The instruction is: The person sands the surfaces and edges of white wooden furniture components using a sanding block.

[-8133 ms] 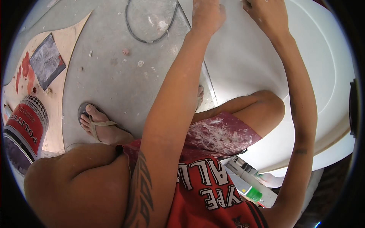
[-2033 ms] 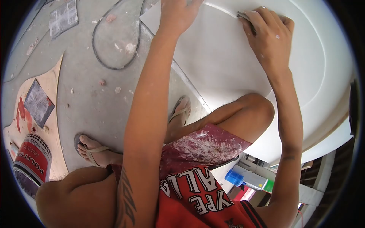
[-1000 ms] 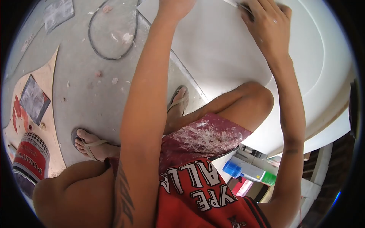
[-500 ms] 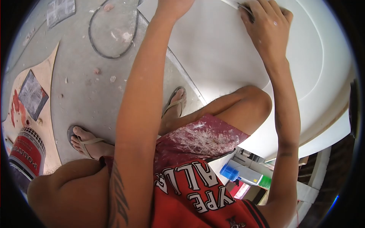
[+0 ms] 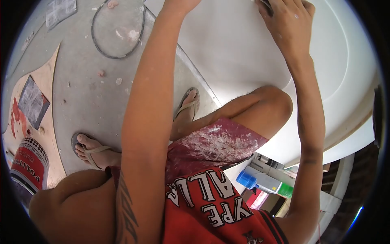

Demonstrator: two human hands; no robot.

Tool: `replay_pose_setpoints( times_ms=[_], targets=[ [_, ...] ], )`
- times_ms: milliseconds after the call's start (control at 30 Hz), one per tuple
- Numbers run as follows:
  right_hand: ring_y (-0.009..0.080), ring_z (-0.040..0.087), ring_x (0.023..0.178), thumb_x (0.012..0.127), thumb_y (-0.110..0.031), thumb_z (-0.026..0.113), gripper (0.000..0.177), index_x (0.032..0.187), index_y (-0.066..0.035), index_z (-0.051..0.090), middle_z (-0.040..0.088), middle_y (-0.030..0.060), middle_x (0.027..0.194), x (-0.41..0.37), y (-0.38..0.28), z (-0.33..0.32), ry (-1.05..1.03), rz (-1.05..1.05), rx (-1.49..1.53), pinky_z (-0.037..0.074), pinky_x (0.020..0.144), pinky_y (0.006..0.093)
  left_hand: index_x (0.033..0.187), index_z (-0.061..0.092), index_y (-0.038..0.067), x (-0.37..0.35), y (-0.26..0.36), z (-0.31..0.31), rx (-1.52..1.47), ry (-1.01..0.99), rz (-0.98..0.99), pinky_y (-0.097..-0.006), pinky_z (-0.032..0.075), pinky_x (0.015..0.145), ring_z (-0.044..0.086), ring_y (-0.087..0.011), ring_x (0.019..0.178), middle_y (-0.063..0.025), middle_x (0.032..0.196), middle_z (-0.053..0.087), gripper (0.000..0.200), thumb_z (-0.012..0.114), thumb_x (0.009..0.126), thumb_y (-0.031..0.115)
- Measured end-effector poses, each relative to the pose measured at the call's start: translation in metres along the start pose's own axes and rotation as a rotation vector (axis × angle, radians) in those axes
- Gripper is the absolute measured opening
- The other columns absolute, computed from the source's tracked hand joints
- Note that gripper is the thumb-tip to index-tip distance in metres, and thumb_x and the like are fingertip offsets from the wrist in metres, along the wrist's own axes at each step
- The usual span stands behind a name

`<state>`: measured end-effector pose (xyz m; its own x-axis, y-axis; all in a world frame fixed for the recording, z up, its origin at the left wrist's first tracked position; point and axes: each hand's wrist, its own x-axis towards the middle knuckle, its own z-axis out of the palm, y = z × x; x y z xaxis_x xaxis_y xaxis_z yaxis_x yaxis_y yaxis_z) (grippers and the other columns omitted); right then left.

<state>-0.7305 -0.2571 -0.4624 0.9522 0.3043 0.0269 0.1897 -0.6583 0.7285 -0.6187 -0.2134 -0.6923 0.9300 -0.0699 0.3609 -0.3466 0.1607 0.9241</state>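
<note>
My left hand is at the top edge beside the big smooth white panel; its fingers are cut off by the frame. Over the white surface, my right hand is closed with bent fingers around a thin dark thing. Most of that thing is hidden by the fingers or lies outside the view, so its kind cannot be made out. The panel has a raised curved outline on the right and a straight edge on the left, near my sandalled foot.
A red can stands at the lower left by a stained board with a dark dusty slab on it. A black cable loop lies on the grey floor. A blue container is behind me.
Both hands have shifted slightly up in the view, and the right one a little to the right. Less of the thin thing shows now. The floor items look nearly the same.
</note>
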Motion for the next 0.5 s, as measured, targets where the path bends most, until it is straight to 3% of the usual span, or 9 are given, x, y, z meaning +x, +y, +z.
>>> replay_pose_setpoints(
  times_ms=[400,500],
  targets=[
    [0.0239,0.056,0.084,0.077,-0.013,0.081,0.014,0.08,-0.009,0.068,0.063,0.0049,0.082,-0.009,0.002,-0.007,-0.024,0.032,-0.035,0.039,0.083,0.0419,0.137,0.056,0.0,0.0,0.001,0.001,-0.096,-0.011,-0.038,-0.0487,0.041,0.109,0.053,-0.0436,0.128,-0.0265,0.132,0.06,0.054,0.069,0.096,0.033],
    [0.0239,0.056,0.084,0.077,-0.014,0.081,0.014,0.081,-0.009,0.069,0.063,0.0047,0.083,-0.004,0.003,0.002,-0.033,0.024,-0.022,0.04,0.084,0.0414,0.137,0.056,0.0,-0.001,0.0,0.003,0.007,0.039,0.013,-0.0486,0.041,0.109,0.053,-0.0436,0.127,-0.0266,0.131,0.06,0.053,0.069,0.095,0.032]
  ],
)
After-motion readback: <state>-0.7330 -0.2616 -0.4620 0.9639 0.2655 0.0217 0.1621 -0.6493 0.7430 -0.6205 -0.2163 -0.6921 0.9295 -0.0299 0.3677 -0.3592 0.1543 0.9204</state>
